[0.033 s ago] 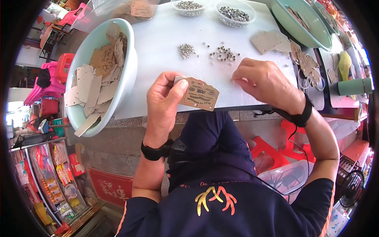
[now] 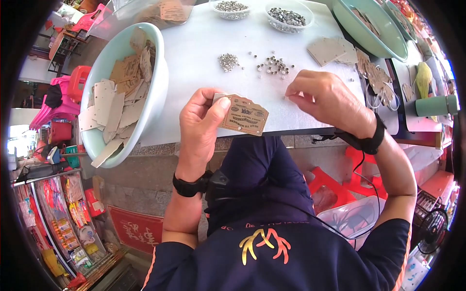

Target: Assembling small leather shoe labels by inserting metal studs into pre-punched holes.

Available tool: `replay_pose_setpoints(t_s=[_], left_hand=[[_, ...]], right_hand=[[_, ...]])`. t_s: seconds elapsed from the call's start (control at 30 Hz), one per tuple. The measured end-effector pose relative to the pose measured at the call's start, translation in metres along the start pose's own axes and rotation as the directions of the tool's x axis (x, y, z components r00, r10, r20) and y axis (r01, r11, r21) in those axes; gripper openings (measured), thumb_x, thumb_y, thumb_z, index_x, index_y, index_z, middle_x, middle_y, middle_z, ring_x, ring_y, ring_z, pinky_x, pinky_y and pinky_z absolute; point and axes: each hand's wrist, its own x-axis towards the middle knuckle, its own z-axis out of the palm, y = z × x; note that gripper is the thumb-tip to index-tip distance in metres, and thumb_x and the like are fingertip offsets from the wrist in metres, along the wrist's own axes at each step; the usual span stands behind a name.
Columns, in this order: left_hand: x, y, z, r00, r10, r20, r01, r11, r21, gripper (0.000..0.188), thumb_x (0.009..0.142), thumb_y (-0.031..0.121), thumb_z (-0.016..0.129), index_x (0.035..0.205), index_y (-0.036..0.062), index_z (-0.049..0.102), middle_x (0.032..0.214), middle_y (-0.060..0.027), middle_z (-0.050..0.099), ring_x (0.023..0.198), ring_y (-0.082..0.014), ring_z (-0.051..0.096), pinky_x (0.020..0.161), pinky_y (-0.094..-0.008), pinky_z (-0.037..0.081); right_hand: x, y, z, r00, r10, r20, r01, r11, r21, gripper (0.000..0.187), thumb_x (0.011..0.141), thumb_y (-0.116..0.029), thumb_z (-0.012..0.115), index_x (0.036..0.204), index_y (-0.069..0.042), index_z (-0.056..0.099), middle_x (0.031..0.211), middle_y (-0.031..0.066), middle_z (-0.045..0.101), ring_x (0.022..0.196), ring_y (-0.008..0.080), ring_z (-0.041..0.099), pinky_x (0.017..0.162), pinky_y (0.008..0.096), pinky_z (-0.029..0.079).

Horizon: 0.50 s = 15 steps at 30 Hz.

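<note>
Between the thumb and fingers of my left hand [image 2: 204, 119] is a brown printed cardboard tag [image 2: 246, 116] with a scalloped top edge and small holes. It is held tilted above the near edge of the white table. To its right, my right hand [image 2: 323, 97] hovers over the table with thumb and fingertips pinched together. Whatever is in that pinch, if anything, is too small to make out. Beyond the hands lie a heap of small silver metal pieces [image 2: 228, 62] and a looser scatter of small metal rings [image 2: 275, 66].
A pale green basin [image 2: 162, 82] full of cardboard tags stands at the left. Two clear bowls of metal pieces [image 2: 287, 20] sit at the back. Stacked tags [image 2: 330, 51], tags with white cords [image 2: 376, 77], another green basin [image 2: 395, 46] and a green cup [image 2: 437, 106] are on the right.
</note>
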Motion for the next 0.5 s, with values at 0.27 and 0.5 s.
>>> replay_pose_setpoints(t_s=[0.27,0.5], left_hand=[[-0.005,0.003,0.003,1.0,-0.027,-0.011,0.026,0.999,-0.034,0.012,0.091,0.007,0.063,0.102,0.0026,0.059,0.096,-0.0032,0.064,0.087,-0.0069,0.059,0.082,-0.0249,0.049],[-0.005,0.004,0.008,1.0,0.007,-0.016,-0.006,0.996,0.09,0.011,0.091,0.008,0.064,0.1,0.0031,0.06,0.093,-0.0016,0.065,0.085,-0.0058,0.059,0.081,-0.0228,0.048]], right_hand=[[0.003,0.001,-0.008,0.977,0.215,0.001,-0.212,0.965,0.155,0.013,0.081,-0.012,0.066,0.086,-0.001,0.065,0.076,0.0145,0.066,0.069,0.0285,0.066,0.065,0.0354,0.052],[0.004,-0.009,0.011,1.0,0.014,-0.024,-0.017,0.995,-0.096,0.008,0.081,-0.009,0.068,0.085,-0.002,0.066,0.085,0.0119,0.063,0.075,0.0322,0.063,0.066,0.0396,0.05]])
